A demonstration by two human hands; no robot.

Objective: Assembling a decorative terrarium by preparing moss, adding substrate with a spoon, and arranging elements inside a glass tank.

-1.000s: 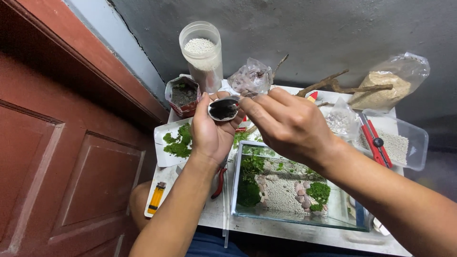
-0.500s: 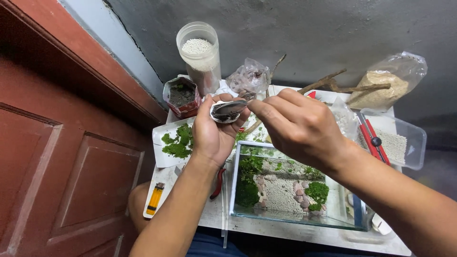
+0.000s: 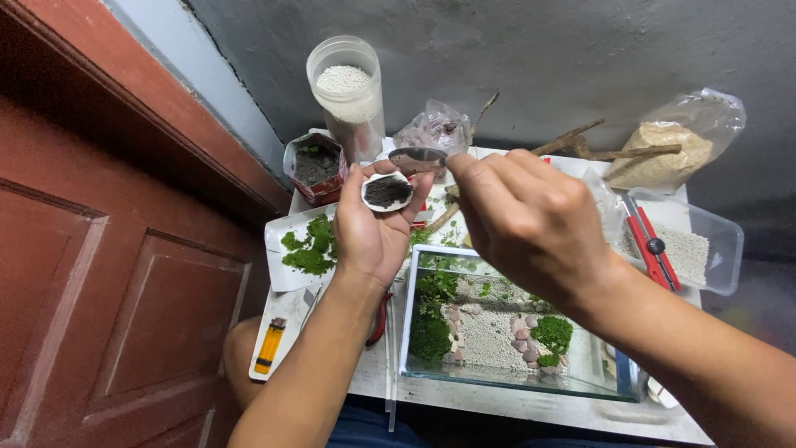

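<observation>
Nearest the camera, a small rectangular glass tank (image 3: 506, 332) stands on the white tabletop (image 3: 531, 402), holding a strip of pale gravel, pinkish pebbles and clumps of green moss. Left of it, at the table's near corner, lies a yellow lighter with an orange band (image 3: 270, 345), and beyond that a flat white tray with patches of green moss (image 3: 300, 247).

Above the tank's far edge the left hand (image 3: 373, 236) is raised palm up, its fingers curled round a small shallow white dish filled with dark soil (image 3: 387, 192); the dish sits in the fingertips, gripped at its rim. Just to its right, the right hand (image 3: 531, 220) has thumb and fingers pinched together on the handle of a metal spoon (image 3: 419, 159), whose bowl hangs just above and beside the dish, not touching it as far as can be told.

To the right, a clear plastic tub with white granules (image 3: 692, 249) has a red-handled cutting tool (image 3: 655, 245) lying across it.

Farther back, a red carton with its top torn open and dark soil inside (image 3: 316, 168) stands at the table's left rear. Behind it rises a tall clear plastic cylinder topped up with white granules (image 3: 348, 99). A crumpled clear bag (image 3: 435, 129) sits beside that, then brown branching driftwood (image 3: 597, 148), and at far right a clear bag of tan grain (image 3: 676, 153) against the grey wall (image 3: 539, 58).
</observation>
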